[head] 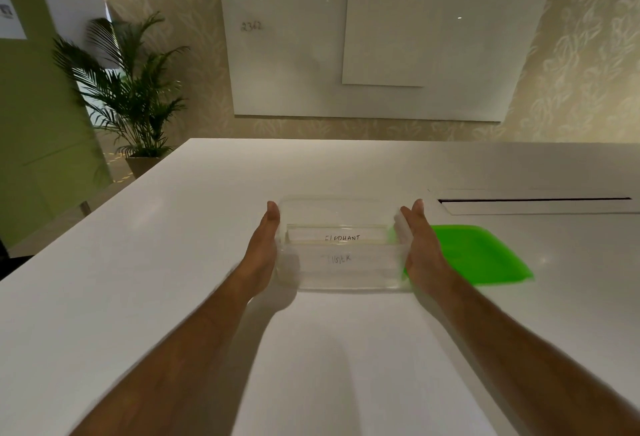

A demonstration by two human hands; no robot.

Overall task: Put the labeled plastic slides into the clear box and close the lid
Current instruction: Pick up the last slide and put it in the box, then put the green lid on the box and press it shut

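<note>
Your left hand point(264, 245) and right hand point(420, 245), fingers straight, flank the clear box point(341, 273); slides point(341, 237) loaded, fit the green lid point(478, 255) next.

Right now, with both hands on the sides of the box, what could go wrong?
1. The left hand and right hand press flat on the clear box; squeezing might flex its thin walls or let it slip.
2. The green lid lies apart on the table, so jostling could tip out the slides.
3. The right hand could knock the lid.
</note>
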